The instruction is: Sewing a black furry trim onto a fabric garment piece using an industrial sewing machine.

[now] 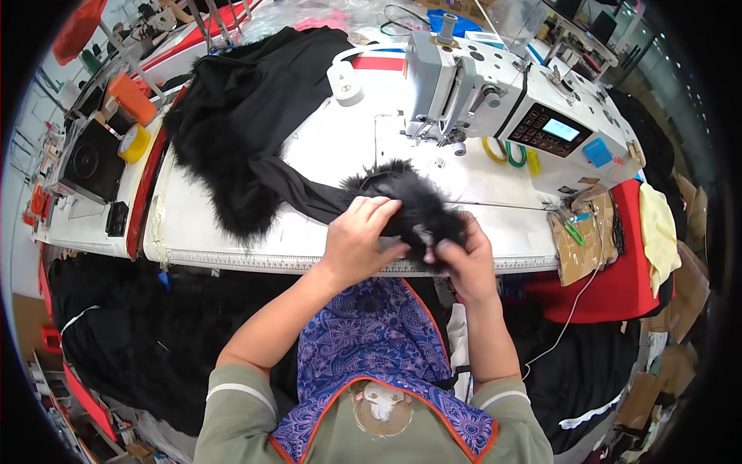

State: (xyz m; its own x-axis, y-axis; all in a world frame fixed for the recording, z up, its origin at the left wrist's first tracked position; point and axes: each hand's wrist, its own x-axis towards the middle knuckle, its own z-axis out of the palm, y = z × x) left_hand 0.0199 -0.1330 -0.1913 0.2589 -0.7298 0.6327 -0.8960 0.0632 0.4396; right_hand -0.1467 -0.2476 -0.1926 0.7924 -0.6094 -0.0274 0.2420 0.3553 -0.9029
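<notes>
A black garment (267, 100) with fluffy fur trim lies across the white sewing table, heaped at the far left. From it a narrow strip of black fabric runs to a furry black end (421, 205) near the table's front edge. My left hand (359, 240) is closed on this furry end from the left, thumb pointing right. My right hand (468, 259) grips its right side, thumb and fingers pinched on the fur. The fur between my hands is slightly blurred. Just beyond it stands a white sewing machine (502, 100), its needle area behind the fur.
Green-handled scissors (573, 232) lie on brown cardboard at the right, beside red fabric (618, 263) and a yellow cloth (657, 232). A white round-based device (345, 83) stands by the garment. A measuring tape (232, 259) edges the table. At left are a black speaker (89, 158) and yellow tape (134, 144).
</notes>
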